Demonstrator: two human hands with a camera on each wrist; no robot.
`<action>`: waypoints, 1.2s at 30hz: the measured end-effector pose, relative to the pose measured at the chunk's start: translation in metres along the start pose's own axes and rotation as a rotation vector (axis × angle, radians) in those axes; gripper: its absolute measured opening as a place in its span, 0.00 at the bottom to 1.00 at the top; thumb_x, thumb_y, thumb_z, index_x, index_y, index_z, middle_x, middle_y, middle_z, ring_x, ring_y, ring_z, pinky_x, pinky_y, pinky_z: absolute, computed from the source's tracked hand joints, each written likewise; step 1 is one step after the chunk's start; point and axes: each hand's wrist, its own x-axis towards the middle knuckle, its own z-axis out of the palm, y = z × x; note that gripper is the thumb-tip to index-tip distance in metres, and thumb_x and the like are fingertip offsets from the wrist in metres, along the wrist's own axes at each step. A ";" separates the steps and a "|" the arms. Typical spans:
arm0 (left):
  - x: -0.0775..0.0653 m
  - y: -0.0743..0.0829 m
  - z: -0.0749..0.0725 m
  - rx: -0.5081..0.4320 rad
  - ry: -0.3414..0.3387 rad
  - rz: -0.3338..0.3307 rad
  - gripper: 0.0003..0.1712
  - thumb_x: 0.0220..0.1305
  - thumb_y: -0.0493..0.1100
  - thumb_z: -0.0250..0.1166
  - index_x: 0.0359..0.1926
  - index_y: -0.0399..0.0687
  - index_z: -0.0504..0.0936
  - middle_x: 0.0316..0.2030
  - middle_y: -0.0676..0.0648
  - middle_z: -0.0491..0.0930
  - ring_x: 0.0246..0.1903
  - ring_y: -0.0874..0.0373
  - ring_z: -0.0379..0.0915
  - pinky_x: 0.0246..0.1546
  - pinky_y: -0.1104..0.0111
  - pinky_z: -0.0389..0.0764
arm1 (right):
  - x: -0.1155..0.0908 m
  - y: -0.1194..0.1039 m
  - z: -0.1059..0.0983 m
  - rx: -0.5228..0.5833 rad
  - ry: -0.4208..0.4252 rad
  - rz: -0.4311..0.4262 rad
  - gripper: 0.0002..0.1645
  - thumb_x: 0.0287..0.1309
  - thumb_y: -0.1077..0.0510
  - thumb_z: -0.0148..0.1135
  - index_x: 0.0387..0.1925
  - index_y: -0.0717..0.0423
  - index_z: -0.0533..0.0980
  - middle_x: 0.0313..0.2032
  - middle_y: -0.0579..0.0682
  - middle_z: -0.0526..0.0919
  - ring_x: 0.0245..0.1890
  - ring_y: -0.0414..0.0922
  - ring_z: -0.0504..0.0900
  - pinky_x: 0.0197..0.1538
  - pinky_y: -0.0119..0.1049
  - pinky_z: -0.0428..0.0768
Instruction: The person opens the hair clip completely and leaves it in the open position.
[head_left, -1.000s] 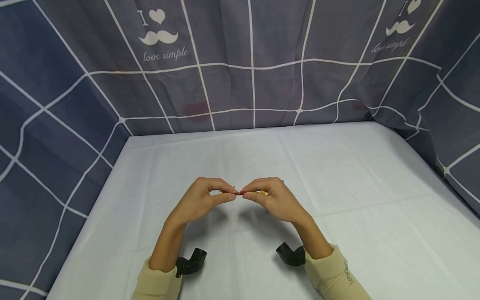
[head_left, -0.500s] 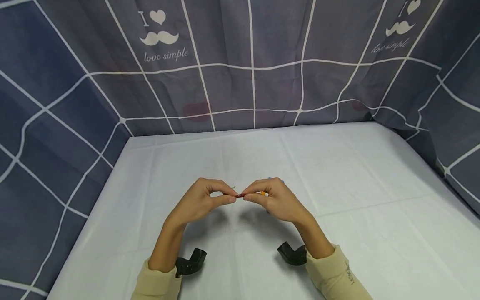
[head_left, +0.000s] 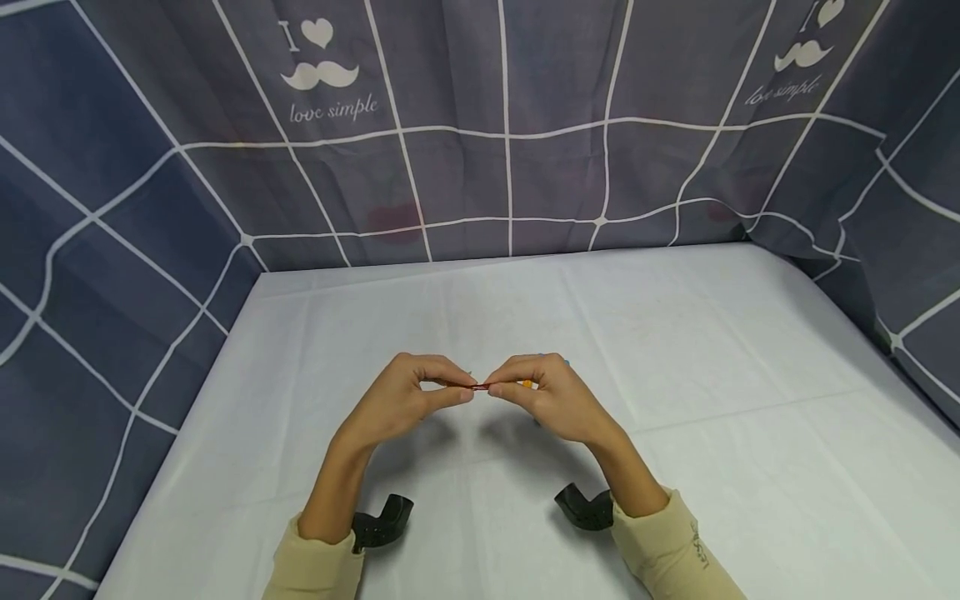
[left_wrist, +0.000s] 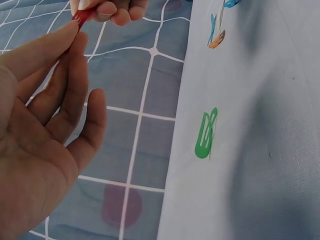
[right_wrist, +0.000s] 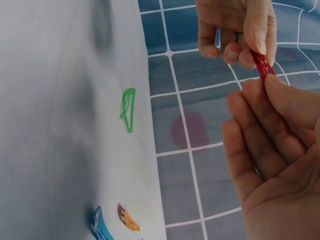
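Observation:
A small red snap hair clip (right_wrist: 262,65) is held up above the white table, between both hands. My left hand (head_left: 397,400) pinches one end of it with thumb and fingertips. The other end is pinched by my right hand (head_left: 551,398), so the fingertips of the two hands nearly meet. Fingers cover much of the clip, and whether it is snapped or unsnapped I cannot tell. Beyond the hands a green snap hair clip (left_wrist: 202,150) lies on the table, seen in both wrist views. An orange clip (right_wrist: 131,222) and a blue clip (right_wrist: 102,227) lie near the right hand.
A white cloth (head_left: 720,467) covers the table. Grey curtain (head_left: 555,175) with white grid lines hangs behind the table and along its sides. Black curved pieces (head_left: 384,523) stick out from both sleeves at the wrists. In the head view the right hand mostly hides the orange and blue clips.
Both hands stay almost in place, still pinching the red hair clip. The clip and fingertips dip very slightly, then rise again.

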 end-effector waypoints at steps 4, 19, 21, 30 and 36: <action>0.001 -0.001 0.001 0.040 0.014 0.007 0.08 0.61 0.40 0.71 0.42 0.50 0.89 0.37 0.56 0.85 0.37 0.58 0.78 0.43 0.59 0.78 | 0.000 0.001 0.001 0.002 0.017 0.011 0.08 0.64 0.62 0.64 0.40 0.51 0.87 0.37 0.40 0.86 0.41 0.42 0.82 0.47 0.48 0.77; 0.000 -0.010 -0.004 0.105 0.041 -0.099 0.09 0.60 0.40 0.71 0.43 0.50 0.89 0.38 0.57 0.85 0.38 0.58 0.77 0.44 0.57 0.76 | 0.004 0.006 0.013 -0.075 0.102 0.100 0.05 0.61 0.62 0.66 0.38 0.52 0.85 0.37 0.44 0.85 0.41 0.42 0.81 0.47 0.48 0.76; 0.000 -0.012 -0.005 0.096 0.031 -0.115 0.10 0.60 0.40 0.72 0.43 0.51 0.89 0.39 0.57 0.85 0.38 0.57 0.77 0.43 0.58 0.76 | 0.005 0.008 0.016 -0.113 0.099 0.089 0.04 0.62 0.62 0.66 0.36 0.54 0.85 0.36 0.44 0.84 0.40 0.41 0.81 0.46 0.46 0.76; -0.001 -0.022 -0.007 0.108 0.001 -0.182 0.10 0.58 0.37 0.71 0.43 0.48 0.89 0.39 0.54 0.85 0.38 0.57 0.78 0.39 0.60 0.77 | 0.008 0.018 0.031 -0.243 0.096 0.044 0.04 0.61 0.66 0.66 0.36 0.58 0.85 0.34 0.46 0.85 0.36 0.39 0.81 0.42 0.38 0.79; -0.001 -0.030 -0.003 0.148 0.017 -0.238 0.10 0.58 0.36 0.72 0.42 0.46 0.89 0.39 0.53 0.84 0.37 0.57 0.77 0.34 0.63 0.76 | 0.012 0.025 0.038 -0.308 0.114 0.025 0.04 0.60 0.67 0.66 0.34 0.58 0.85 0.32 0.41 0.83 0.33 0.39 0.79 0.39 0.36 0.78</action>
